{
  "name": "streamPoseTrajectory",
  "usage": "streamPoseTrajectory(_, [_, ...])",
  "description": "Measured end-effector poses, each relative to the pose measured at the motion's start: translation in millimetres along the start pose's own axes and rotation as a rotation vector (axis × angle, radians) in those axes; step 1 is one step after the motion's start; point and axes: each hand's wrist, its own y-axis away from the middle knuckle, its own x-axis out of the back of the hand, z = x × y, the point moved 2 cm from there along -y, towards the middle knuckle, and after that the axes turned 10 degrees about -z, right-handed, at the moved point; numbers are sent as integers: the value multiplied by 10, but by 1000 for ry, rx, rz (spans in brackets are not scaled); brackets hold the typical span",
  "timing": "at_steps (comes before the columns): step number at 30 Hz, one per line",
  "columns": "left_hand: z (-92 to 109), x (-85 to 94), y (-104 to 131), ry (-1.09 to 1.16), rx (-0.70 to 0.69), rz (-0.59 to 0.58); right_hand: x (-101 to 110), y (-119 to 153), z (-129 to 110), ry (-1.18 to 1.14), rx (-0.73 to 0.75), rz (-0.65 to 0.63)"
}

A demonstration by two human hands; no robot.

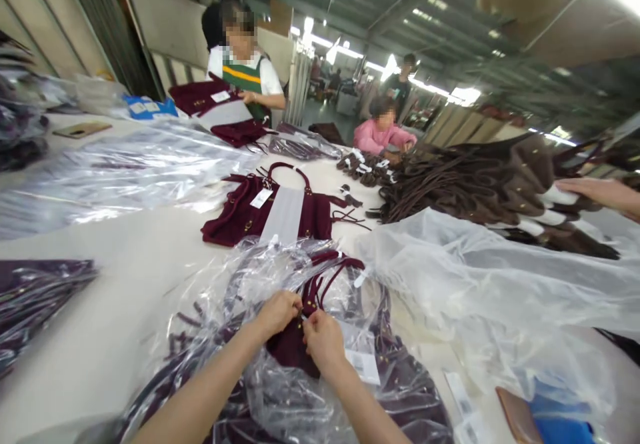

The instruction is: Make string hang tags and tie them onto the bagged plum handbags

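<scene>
In the lower middle, a dark maroon bag (293,347) lies on a heap of plastic-wrapped bags (405,391). My left hand (281,312) is closed at the bag's upper part, near its strap. Close beside it on the right, my right hand (324,339) is also closed, its fingertips at a small light piece by the metal fittings. What each hand pinches is too small to name. A white tag (369,366) lies right of my right hand. Beyond the heap lies another maroon bag (230,217) with a white band round it.
Clear plastic sheets (450,251) spread to the right, below stacked brown bags (465,177) touched by another person's hand (600,194). A person in a green apron (250,74) holds a maroon bag across the table (115,251). A phone (83,129) lies at the left.
</scene>
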Motion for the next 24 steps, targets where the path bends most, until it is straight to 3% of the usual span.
streamPoseTrajectory(7, [-68,34,115,34,74,142,142,150,-120,279,139,-79])
streamPoseTrajectory(13, [-125,7,170,154,107,162,288,37,-107,273,255,31])
streamPoseTrajectory(24, [-126,-1,243,295,-11,341,66,-182,-181,237,358,28])
